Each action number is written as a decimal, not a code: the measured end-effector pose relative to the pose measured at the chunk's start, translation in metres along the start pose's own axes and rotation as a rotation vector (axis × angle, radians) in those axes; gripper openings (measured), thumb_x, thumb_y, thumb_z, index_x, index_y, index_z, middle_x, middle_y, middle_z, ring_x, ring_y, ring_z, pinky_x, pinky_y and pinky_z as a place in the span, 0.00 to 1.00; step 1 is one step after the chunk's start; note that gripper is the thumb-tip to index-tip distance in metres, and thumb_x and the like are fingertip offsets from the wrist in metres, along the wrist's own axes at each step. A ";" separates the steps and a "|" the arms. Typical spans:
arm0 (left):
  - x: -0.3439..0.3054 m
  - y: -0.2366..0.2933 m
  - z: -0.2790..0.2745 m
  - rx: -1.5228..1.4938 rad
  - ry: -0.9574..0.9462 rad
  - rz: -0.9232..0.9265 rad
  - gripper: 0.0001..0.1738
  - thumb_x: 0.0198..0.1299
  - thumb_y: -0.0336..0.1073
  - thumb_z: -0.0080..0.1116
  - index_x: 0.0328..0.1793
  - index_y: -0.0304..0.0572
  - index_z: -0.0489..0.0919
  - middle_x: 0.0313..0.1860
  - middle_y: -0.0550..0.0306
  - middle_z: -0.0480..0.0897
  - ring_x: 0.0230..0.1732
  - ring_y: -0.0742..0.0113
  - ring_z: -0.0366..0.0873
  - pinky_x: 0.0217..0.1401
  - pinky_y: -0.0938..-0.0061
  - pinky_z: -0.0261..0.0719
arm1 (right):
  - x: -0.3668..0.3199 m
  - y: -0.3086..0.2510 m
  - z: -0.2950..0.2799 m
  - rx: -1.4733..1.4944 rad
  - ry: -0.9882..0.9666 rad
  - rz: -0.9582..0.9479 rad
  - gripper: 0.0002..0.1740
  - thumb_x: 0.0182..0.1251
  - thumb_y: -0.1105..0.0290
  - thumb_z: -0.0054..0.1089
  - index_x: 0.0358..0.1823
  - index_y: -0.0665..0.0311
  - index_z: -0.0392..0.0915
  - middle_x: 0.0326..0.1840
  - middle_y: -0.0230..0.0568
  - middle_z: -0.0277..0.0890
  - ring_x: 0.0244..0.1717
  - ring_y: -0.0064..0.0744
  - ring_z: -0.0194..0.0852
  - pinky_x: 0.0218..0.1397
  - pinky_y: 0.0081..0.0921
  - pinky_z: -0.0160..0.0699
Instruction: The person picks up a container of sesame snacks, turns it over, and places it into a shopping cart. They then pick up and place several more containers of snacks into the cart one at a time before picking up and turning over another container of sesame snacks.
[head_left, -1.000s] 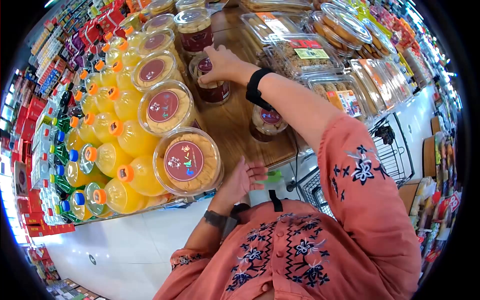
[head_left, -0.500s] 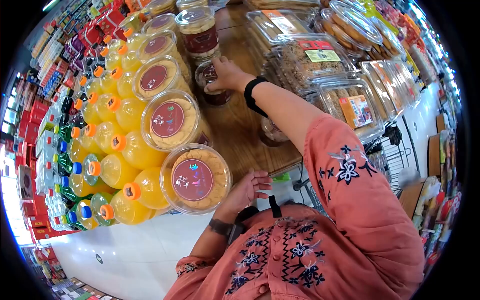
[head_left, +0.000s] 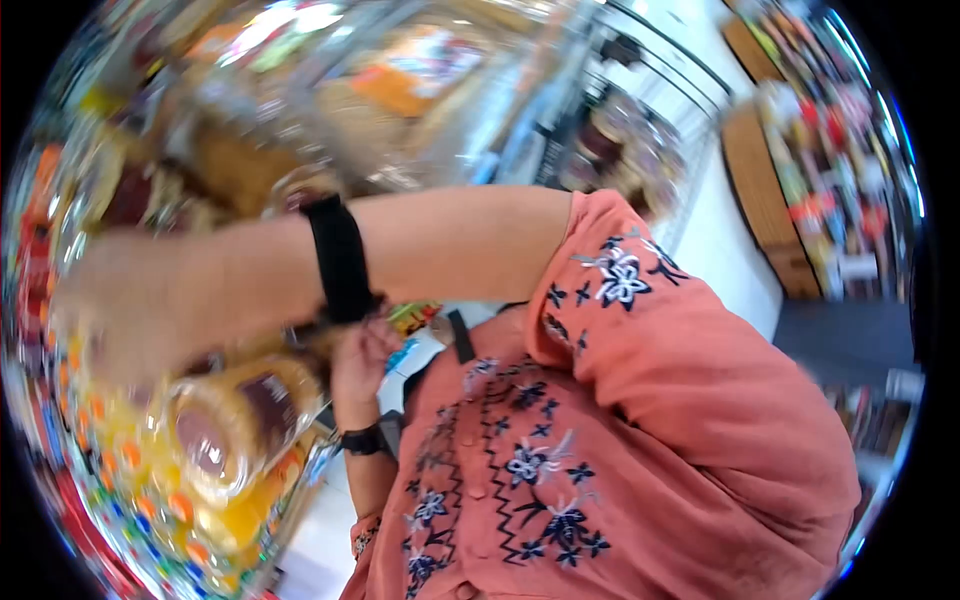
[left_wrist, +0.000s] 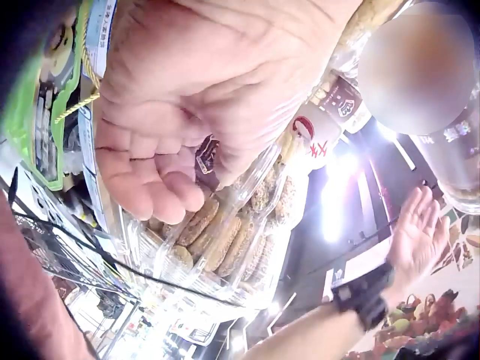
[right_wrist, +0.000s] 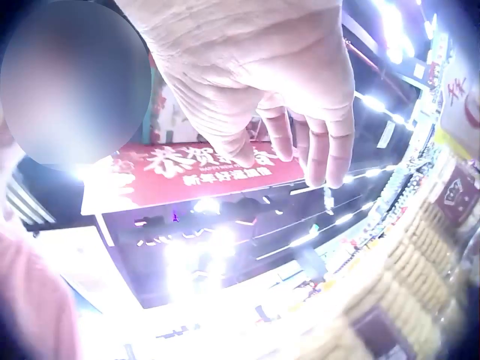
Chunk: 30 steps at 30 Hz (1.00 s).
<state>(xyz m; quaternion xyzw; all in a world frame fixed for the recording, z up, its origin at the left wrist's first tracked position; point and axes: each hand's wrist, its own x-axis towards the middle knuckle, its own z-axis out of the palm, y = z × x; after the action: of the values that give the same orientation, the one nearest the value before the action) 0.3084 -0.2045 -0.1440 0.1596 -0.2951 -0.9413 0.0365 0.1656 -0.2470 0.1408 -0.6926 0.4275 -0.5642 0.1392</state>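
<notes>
My right hand (head_left: 130,310) is blurred in the head view, over the jars and bottles at the left. In the right wrist view its fingers hang loosely bent with nothing between them. A large clear cookie jar (head_left: 210,440) with a maroon label is just below that hand in the head view. My left hand (head_left: 360,360) is near the table's front edge, beside the jar. In the left wrist view the fingers of my left hand (left_wrist: 202,97) are relaxed and half curled, in front of clear packs of cookies (left_wrist: 217,240). A small maroon patch shows behind its fingertips.
Orange-capped bottles of yellow juice (head_left: 230,525) crowd the lower left. Clear packs with an orange label (head_left: 410,80) lie across the top. A shopping cart (head_left: 690,85) with packed goods stands at the back right, near a wooden shelf (head_left: 765,190).
My right hand has left the small maroon-labelled jar it held by the lid and swung left and toward me, empty. The head view has turned, shifting the table left. My left hand stays low.
</notes>
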 end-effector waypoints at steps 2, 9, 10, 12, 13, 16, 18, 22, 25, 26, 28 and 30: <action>0.003 -0.010 -0.005 0.223 0.313 0.105 0.17 0.81 0.48 0.47 0.54 0.43 0.78 0.32 0.62 0.78 0.34 0.68 0.77 0.37 0.68 0.77 | -0.036 -0.017 -0.022 0.054 -0.016 -0.046 0.15 0.58 0.62 0.68 0.40 0.66 0.83 0.30 0.51 0.83 0.32 0.47 0.86 0.37 0.40 0.83; 0.068 0.008 0.100 0.137 0.128 -0.186 0.14 0.80 0.42 0.50 0.38 0.46 0.72 0.23 0.71 0.63 0.23 0.77 0.61 0.29 0.77 0.65 | -0.213 -0.006 -0.163 0.002 0.351 0.344 0.11 0.66 0.63 0.64 0.40 0.64 0.82 0.30 0.41 0.84 0.32 0.33 0.85 0.37 0.30 0.81; 0.080 0.003 0.112 0.159 0.110 -0.213 0.15 0.80 0.42 0.51 0.37 0.46 0.72 0.22 0.70 0.63 0.24 0.77 0.62 0.29 0.77 0.66 | -0.242 -0.005 -0.186 -0.015 0.449 0.469 0.14 0.65 0.61 0.65 0.39 0.65 0.84 0.30 0.43 0.85 0.33 0.32 0.84 0.39 0.29 0.81; 0.104 -0.011 0.137 0.229 0.058 -0.275 0.15 0.80 0.43 0.51 0.37 0.45 0.72 0.22 0.71 0.63 0.24 0.77 0.62 0.29 0.77 0.66 | -0.306 -0.002 -0.226 -0.177 0.505 0.649 0.13 0.72 0.63 0.62 0.46 0.66 0.81 0.37 0.38 0.84 0.39 0.24 0.83 0.41 0.26 0.81; 0.116 -0.019 0.149 0.276 0.023 -0.305 0.15 0.80 0.42 0.50 0.38 0.46 0.72 0.23 0.71 0.63 0.24 0.77 0.62 0.29 0.78 0.65 | -0.337 0.000 -0.239 -0.182 0.576 0.717 0.13 0.72 0.63 0.62 0.47 0.67 0.81 0.36 0.37 0.84 0.38 0.24 0.82 0.41 0.26 0.81; 0.152 -0.046 0.182 0.350 -0.051 -0.392 0.13 0.80 0.41 0.51 0.39 0.45 0.73 0.24 0.70 0.65 0.26 0.77 0.65 0.30 0.78 0.67 | -0.436 0.006 -0.271 -0.370 0.617 0.988 0.15 0.72 0.62 0.63 0.49 0.67 0.80 0.35 0.35 0.83 0.37 0.23 0.80 0.41 0.26 0.81; 0.161 -0.070 0.210 0.407 -0.065 -0.432 0.12 0.79 0.40 0.53 0.41 0.44 0.74 0.25 0.70 0.67 0.27 0.77 0.67 0.31 0.78 0.68 | -0.487 -0.021 -0.278 -0.160 0.748 1.207 0.16 0.72 0.61 0.63 0.51 0.66 0.79 0.35 0.33 0.82 0.35 0.22 0.79 0.38 0.24 0.80; 0.171 -0.112 0.255 0.447 -0.084 -0.521 0.10 0.77 0.39 0.57 0.50 0.40 0.78 0.27 0.68 0.69 0.29 0.75 0.70 0.33 0.77 0.73 | -0.588 -0.062 -0.286 -0.133 0.889 1.409 0.18 0.72 0.61 0.64 0.54 0.66 0.77 0.37 0.35 0.82 0.34 0.22 0.81 0.35 0.21 0.80; 0.224 -0.120 0.249 0.457 -0.087 -0.545 0.12 0.76 0.41 0.57 0.54 0.40 0.78 0.29 0.68 0.70 0.30 0.74 0.71 0.34 0.76 0.74 | -0.625 -0.035 -0.314 -0.055 0.991 1.504 0.19 0.70 0.61 0.66 0.53 0.66 0.77 0.41 0.38 0.82 0.35 0.23 0.85 0.34 0.21 0.83; 0.227 -0.127 0.254 0.464 -0.094 -0.552 0.12 0.76 0.41 0.57 0.54 0.40 0.78 0.29 0.68 0.70 0.30 0.74 0.71 0.34 0.76 0.74 | -0.645 -0.039 -0.318 -0.084 0.958 1.556 0.17 0.70 0.62 0.65 0.53 0.66 0.78 0.40 0.39 0.82 0.36 0.22 0.85 0.33 0.20 0.82; 0.233 -0.141 0.265 0.500 -0.086 -0.558 0.13 0.76 0.41 0.57 0.56 0.39 0.77 0.30 0.67 0.70 0.31 0.74 0.71 0.34 0.76 0.74 | -0.680 -0.046 -0.320 -0.090 1.003 1.608 0.21 0.68 0.60 0.68 0.54 0.67 0.78 0.38 0.39 0.82 0.33 0.26 0.84 0.33 0.23 0.83; 0.261 -0.145 0.261 0.506 -0.059 -0.553 0.14 0.77 0.42 0.56 0.57 0.39 0.77 0.30 0.67 0.71 0.31 0.74 0.72 0.34 0.76 0.74 | -0.701 -0.022 -0.337 -0.294 1.001 1.637 0.28 0.64 0.57 0.71 0.58 0.69 0.77 0.42 0.45 0.82 0.40 0.34 0.85 0.40 0.30 0.85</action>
<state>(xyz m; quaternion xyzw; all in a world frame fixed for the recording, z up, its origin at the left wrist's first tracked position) -0.0194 0.0144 -0.0966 0.2100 -0.4652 -0.8171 -0.2679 -0.1268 0.3884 -0.1993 0.1293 0.8531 -0.4630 0.2027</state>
